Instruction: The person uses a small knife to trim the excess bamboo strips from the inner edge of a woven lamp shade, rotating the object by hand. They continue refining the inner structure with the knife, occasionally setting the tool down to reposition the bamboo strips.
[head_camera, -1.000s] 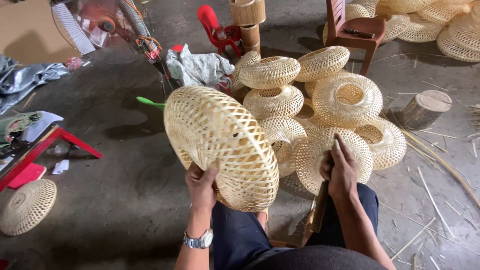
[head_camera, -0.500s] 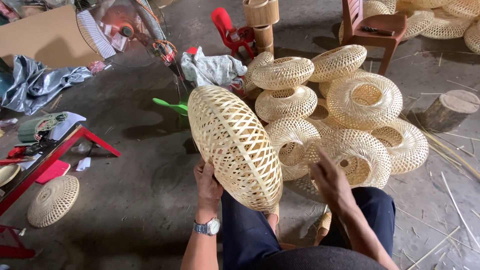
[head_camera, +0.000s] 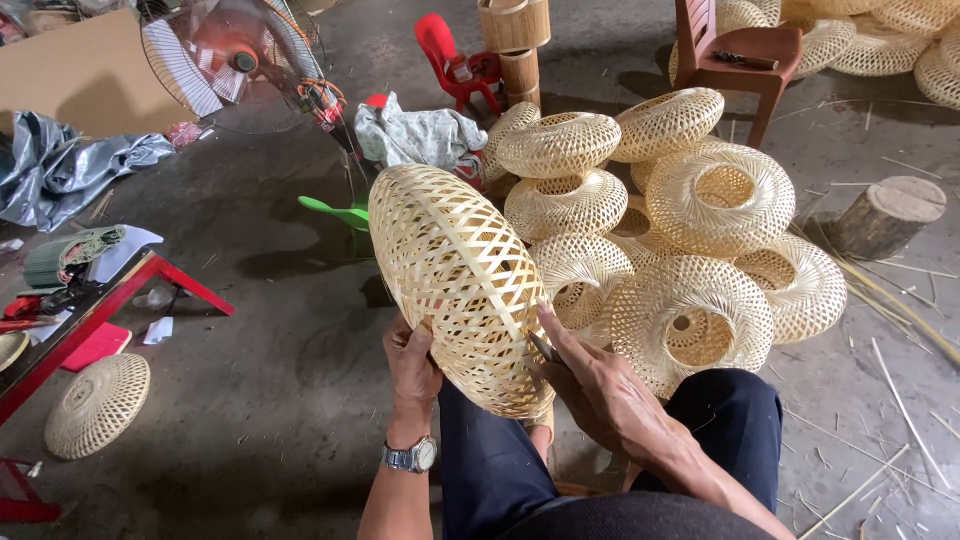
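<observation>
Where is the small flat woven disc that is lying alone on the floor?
In the head view, the flat woven disc lies on the concrete floor at the lower left, beside the red table leg, far from the pile of woven bamboo shades.

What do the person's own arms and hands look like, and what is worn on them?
Both forearms are bare, with no sleeves and no gloves in view. The left hand has a silver metal wristwatch with a link band at the wrist. The right hand shows no watch, ring or band.

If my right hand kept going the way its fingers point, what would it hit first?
The right hand points up-left and already touches the woven bamboo shade that the left hand holds, so it meets that first.
</observation>
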